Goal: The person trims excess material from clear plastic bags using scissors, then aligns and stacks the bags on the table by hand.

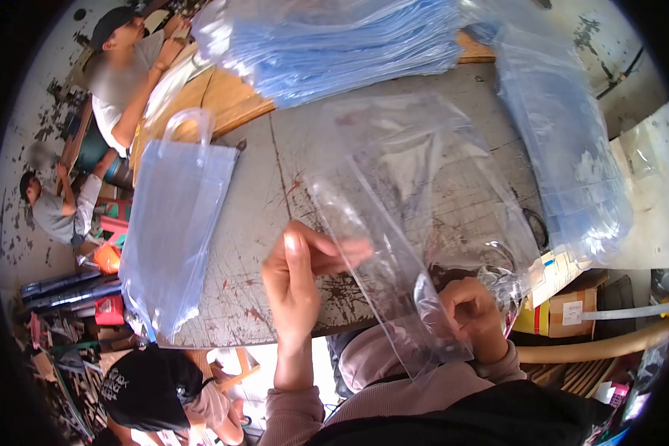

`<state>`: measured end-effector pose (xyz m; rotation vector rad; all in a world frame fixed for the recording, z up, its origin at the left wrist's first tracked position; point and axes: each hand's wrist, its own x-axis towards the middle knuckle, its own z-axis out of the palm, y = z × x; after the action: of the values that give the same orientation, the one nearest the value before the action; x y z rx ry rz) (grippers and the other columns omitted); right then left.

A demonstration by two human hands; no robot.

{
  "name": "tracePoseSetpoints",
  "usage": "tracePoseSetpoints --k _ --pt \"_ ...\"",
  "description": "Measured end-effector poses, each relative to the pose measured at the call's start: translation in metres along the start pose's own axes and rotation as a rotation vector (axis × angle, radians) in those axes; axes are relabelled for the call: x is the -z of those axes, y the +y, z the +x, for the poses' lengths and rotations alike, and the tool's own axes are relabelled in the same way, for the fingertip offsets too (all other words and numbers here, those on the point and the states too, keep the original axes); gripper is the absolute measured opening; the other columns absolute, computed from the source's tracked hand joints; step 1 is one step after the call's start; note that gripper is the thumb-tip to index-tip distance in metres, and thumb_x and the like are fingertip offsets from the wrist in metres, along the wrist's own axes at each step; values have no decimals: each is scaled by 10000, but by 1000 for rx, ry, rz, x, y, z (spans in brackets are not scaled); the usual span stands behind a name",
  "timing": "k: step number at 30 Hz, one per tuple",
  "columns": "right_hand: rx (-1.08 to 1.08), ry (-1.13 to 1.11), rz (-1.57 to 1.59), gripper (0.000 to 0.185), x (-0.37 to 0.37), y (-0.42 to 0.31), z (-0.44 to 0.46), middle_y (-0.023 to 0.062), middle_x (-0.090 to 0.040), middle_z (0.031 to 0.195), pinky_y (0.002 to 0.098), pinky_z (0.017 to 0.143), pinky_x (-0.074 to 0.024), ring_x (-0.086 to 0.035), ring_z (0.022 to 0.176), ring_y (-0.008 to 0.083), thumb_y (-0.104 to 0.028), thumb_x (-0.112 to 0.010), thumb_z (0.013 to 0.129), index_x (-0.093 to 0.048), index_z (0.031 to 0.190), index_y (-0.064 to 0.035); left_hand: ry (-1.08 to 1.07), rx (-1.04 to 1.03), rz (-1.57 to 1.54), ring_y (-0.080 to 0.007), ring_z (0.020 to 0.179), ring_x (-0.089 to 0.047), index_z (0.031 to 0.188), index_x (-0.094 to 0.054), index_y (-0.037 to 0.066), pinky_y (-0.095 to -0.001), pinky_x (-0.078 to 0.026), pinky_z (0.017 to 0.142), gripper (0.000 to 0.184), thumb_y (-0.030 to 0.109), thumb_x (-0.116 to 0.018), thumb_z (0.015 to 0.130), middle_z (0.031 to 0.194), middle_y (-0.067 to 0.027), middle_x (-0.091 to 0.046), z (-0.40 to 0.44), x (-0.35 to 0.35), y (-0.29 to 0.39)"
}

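Note:
A clear plastic bag [394, 215] stretches over the table in front of me, with a folded side panel running down toward my lap. My left hand [297, 282] is at its left edge, thumb raised and apart, fingers stretched out behind the film and seen through it. Curled around the lower right part of the bag is my right hand [468, 308], its fingers partly covered by shiny film. Left of my hands lies a flat stack of bluish clear bags [175, 223] with a looped plastic handle [189, 125] on top.
A thick pile of clear plastic bags [349, 52] covers the table's far side. More plastic bags [565, 141] hang along the right edge, near black scissors [535, 227]. A cardboard box [572, 312] stands lower right. Other people [119, 82] sit at left; one [152, 386] is below the table edge.

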<state>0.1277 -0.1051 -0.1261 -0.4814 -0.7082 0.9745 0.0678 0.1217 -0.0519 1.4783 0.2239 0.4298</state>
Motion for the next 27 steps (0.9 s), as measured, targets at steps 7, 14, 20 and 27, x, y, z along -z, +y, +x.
tracePoseSetpoints --k 7,14,20,27 --pt "4 39 -157 187 -14 -5 9 109 -558 853 312 724 -383 -501 801 203 -93 -637 763 -615 890 42 -413 279 65 -278 783 -686 1344 -313 -58 -318 -570 657 451 237 -344 1004 904 -208 -676 -20 4 -18" --pt "-3 -15 -1314 653 -69 -27 21 178 -481 1228 441 959 -364 -473 1138 337 -373 -727 722 -513 1268 -86 -71 312 -123 -271 678 -687 1335 -374 -53 -297 -564 539 413 117 -376 958 851 -235 -665 -11 17 -19" --pt "186 91 -1845 483 -68 -13 8 225 -444 1357 476 1016 -363 -443 1266 330 -223 -604 832 -514 1291 -101 73 126 -104 -179 686 -669 1292 -449 -70 -228 -517 541 538 346 -364 962 841 -192 -674 -15 3 -8" --pt "598 862 -850 382 -68 -38 -1 260 -573 1153 441 859 -539 -601 1045 347 -192 -380 989 -464 1251 73 -25 -304 847 -370 1119 -552 1276 -510 10 -486 -371 1000 472 344 -483 945 1183 -221 -572 -5 45 1"
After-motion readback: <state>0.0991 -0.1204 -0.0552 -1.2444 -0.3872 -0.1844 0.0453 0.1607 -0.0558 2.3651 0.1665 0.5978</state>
